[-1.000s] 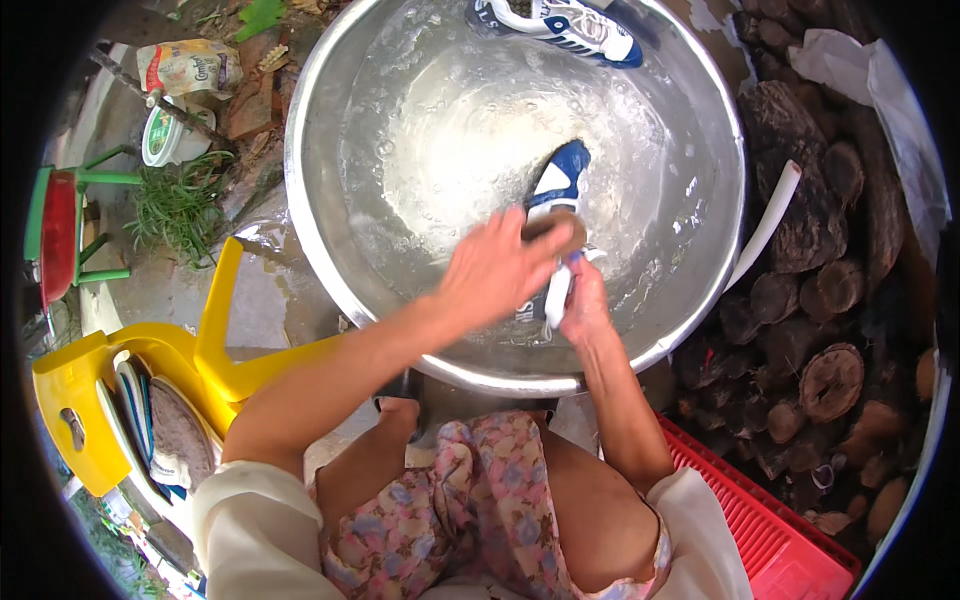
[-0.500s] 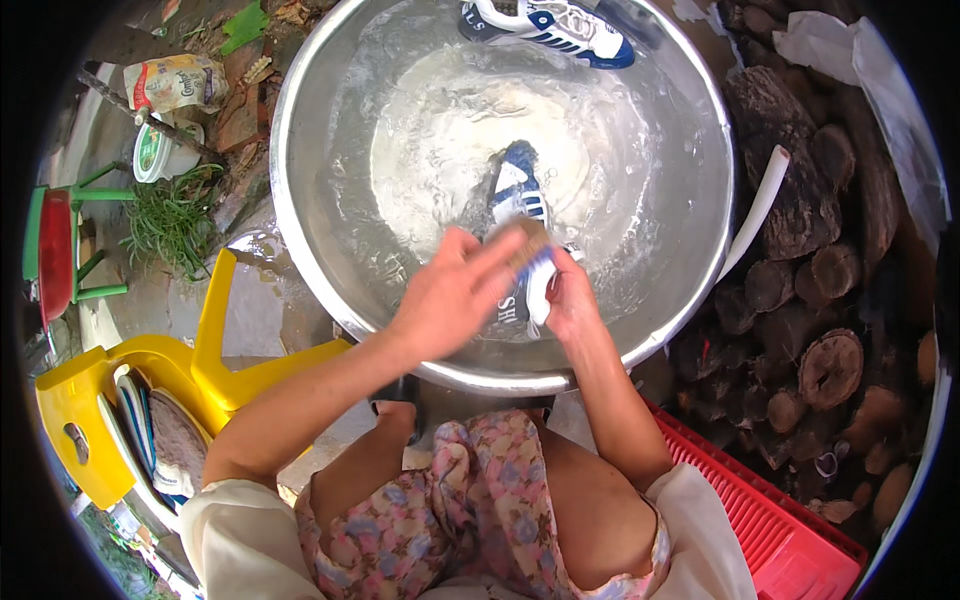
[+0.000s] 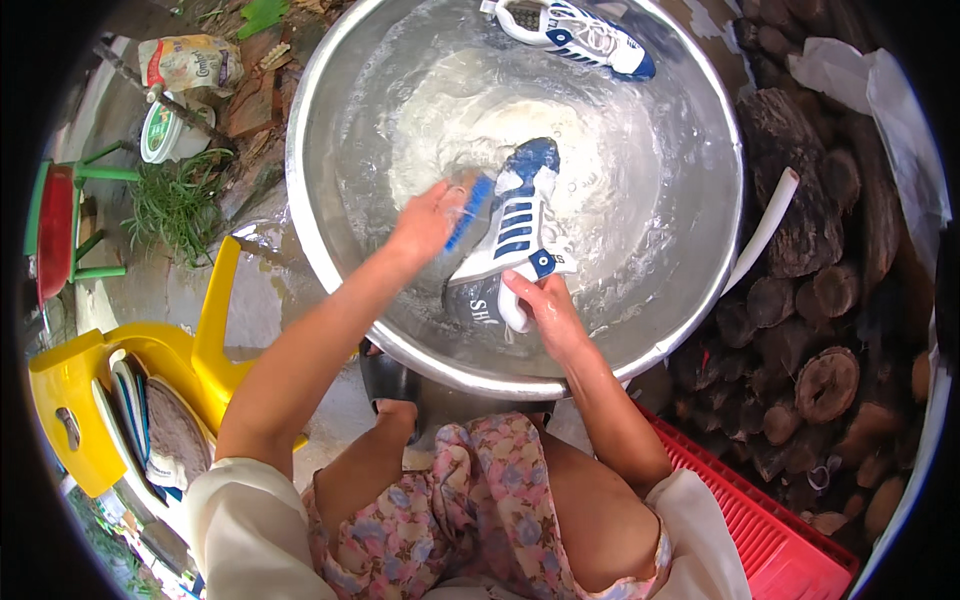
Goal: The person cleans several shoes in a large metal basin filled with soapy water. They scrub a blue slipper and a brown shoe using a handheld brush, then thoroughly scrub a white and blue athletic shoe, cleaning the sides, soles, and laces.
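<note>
My left hand (image 3: 428, 222) is closed round a scrubbing brush (image 3: 466, 212) with blue bristles, held just left of a white and blue sneaker (image 3: 515, 226). Its bristles face the shoe and stand a little apart from it. By the heel opening, my right hand (image 3: 545, 312) grips the sneaker, thumb on the collar. The shoe's toe points away from me, and its side with dark blue stripes faces up. Both hands are over the water in a large round metal basin (image 3: 330, 262). A matching second sneaker (image 3: 580, 38) lies at the basin's far side.
Stacked firewood (image 3: 800, 300) and a white pipe (image 3: 765, 230) are on the right. A red plastic crate (image 3: 755, 520) sits near my right knee. On the left lie a yellow plastic chair (image 3: 80, 410) with shoes on it, a white tub (image 3: 178, 130) and a green-and-red stool (image 3: 58, 225).
My left hand has drawn the brush left, off the sneaker's heel area. The sneaker has turned, showing more of its striped side. The whole view has shifted slightly.
</note>
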Demonstrator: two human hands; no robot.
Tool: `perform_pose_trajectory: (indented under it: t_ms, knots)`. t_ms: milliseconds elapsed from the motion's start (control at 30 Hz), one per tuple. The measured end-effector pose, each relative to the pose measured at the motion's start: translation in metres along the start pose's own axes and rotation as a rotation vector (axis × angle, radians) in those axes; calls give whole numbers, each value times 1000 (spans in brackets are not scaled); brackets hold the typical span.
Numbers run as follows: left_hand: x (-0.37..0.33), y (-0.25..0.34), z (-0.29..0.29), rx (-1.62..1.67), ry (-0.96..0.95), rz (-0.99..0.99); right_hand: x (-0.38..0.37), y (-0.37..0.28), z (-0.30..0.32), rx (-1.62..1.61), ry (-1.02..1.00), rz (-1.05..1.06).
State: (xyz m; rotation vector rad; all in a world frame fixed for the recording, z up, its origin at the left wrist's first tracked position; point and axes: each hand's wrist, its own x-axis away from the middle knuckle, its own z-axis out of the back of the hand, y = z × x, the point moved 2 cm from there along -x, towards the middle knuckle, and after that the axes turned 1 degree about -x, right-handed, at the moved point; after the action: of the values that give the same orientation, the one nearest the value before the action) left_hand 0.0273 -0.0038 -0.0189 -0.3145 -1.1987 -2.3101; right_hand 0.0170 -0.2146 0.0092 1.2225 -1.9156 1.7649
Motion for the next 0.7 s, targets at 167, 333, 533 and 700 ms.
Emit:
perform_pose_trajectory:
  t_ms: [167,333,533,700]
  knots:
    - [103,79,12,-59,-229,-236,-8,-5,10,-482,68,-68]
    - [121,55,23,-555,180,-852,-7,-43,-6,-959,-68,-41]
    - [72,52,24,-277,276,-461,-17,-24,56,-1280,-27,134]
    - [22,11,-5,-176,184,162,-27,-8,71,-1537,-129,145]
